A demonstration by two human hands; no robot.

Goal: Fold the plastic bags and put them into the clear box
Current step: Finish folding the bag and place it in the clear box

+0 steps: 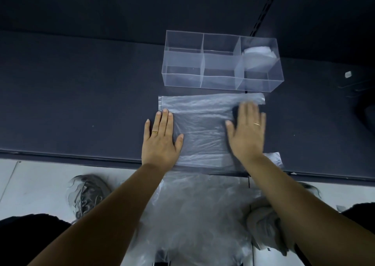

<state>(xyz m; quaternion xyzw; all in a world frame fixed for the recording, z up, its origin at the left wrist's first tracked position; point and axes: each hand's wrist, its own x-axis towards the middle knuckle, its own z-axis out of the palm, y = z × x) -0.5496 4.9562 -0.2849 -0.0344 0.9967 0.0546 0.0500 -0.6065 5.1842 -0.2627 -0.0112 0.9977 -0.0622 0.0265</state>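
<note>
A thin see-through plastic bag (203,131) lies flat on the dark table, its near part hanging over the front edge. My left hand (161,138) presses flat on the bag's left side, fingers together and extended. My right hand (246,131) lies flat on the bag's right side, slightly blurred. Just behind the bag stands the clear box (182,66) with three compartments. A folded white bag (257,57) sits in its right compartment; the other two hold nothing.
The dark table (81,103) stretches left and right. A small white scrap (348,74) lies at the far right. Below the front edge are a pale floor (36,180), two grey shoes (87,194) and more loose plastic (194,215).
</note>
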